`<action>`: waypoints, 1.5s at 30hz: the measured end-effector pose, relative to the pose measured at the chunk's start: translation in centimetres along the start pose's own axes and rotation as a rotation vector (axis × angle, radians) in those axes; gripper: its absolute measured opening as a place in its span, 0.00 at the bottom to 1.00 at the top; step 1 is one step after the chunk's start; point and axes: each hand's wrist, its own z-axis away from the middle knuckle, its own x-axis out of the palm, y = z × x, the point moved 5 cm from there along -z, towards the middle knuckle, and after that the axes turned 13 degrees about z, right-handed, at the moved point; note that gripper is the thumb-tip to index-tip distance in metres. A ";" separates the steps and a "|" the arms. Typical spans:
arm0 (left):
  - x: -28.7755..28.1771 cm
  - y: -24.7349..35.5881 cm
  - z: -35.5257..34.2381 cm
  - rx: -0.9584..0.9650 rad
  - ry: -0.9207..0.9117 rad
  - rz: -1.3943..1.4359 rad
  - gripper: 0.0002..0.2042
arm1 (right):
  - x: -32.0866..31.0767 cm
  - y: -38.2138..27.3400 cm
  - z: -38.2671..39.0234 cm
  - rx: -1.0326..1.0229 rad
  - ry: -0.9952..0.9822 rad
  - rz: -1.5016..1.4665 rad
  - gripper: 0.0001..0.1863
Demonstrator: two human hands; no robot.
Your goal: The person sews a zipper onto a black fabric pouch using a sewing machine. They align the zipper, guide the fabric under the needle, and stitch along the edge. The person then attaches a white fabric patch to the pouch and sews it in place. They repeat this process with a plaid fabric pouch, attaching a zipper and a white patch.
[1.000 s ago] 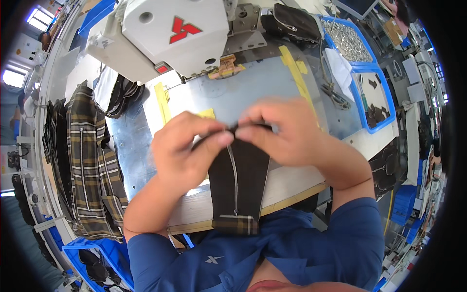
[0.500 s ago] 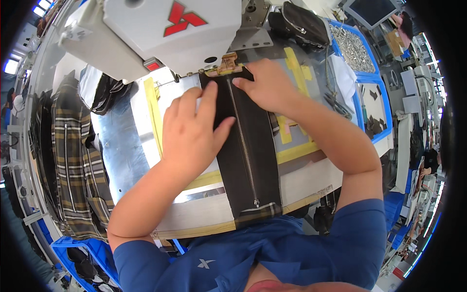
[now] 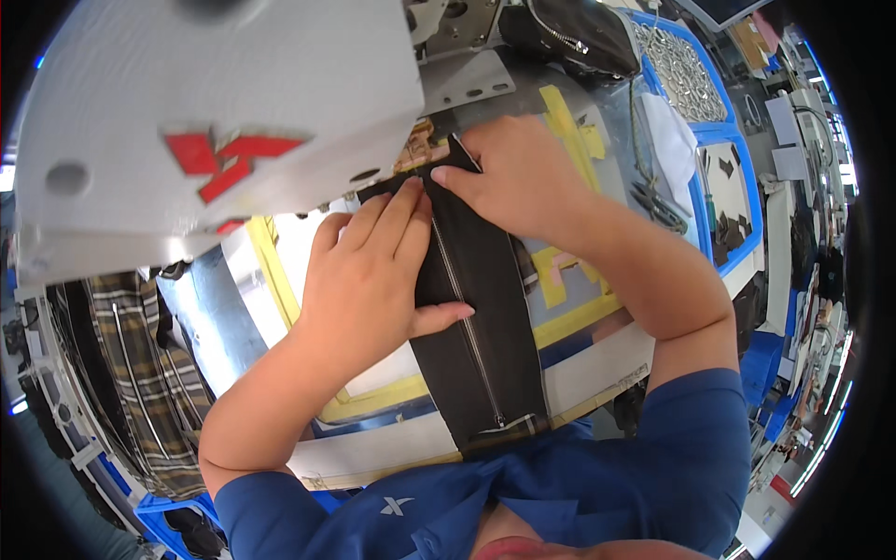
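A long black fabric panel (image 3: 499, 317) with a metal zipper (image 3: 478, 359) down its middle lies on the machine table, its far end at the brassy presser foot (image 3: 420, 149) of a white sewing machine (image 3: 308, 75). My left hand (image 3: 369, 271) rests flat on the panel's left side, fingers stretched toward the foot and thumb out across the zipper. Beside the foot, my right hand (image 3: 523, 182) grips the panel's far right corner, which rises to a point, between thumb and fingers. The needle is hidden behind the machine head. A plaid strip (image 3: 532, 423) edges the panel's near end.
Yellow tape (image 3: 579, 322) marks the table around the panel. At right stand blue trays, one of metal zipper pulls (image 3: 681, 75), one of dark scraps (image 3: 733, 229). A black pouch (image 3: 569, 42) sits behind the foot. Plaid pieces (image 3: 140, 373) hang at left.
The view has tilted, so the machine head looms larger. My left fingers have drawn together and its thumb lies farther from the fingertips. The panel's right corner now sticks up by my right hand.
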 end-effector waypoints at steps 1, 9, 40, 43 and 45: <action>-0.1 0.0 -0.1 -0.008 -0.004 0.004 0.53 | -0.1 0.1 -0.1 -0.001 -0.002 -0.005 0.21; 0.0 -0.1 -0.2 -0.027 -0.001 0.008 0.52 | 0.0 0.3 1.6 -0.140 0.339 -0.017 0.18; 0.9 0.5 0.4 -0.065 -0.020 -0.012 0.55 | -8.5 8.0 9.1 -0.145 0.420 0.038 0.12; 1.0 0.6 0.2 -0.049 -0.013 -0.014 0.54 | -9.5 21.0 10.7 0.232 0.499 0.069 0.12; 1.0 0.7 0.3 -0.034 -0.003 -0.022 0.54 | -10.0 28.8 13.1 0.527 0.470 0.114 0.14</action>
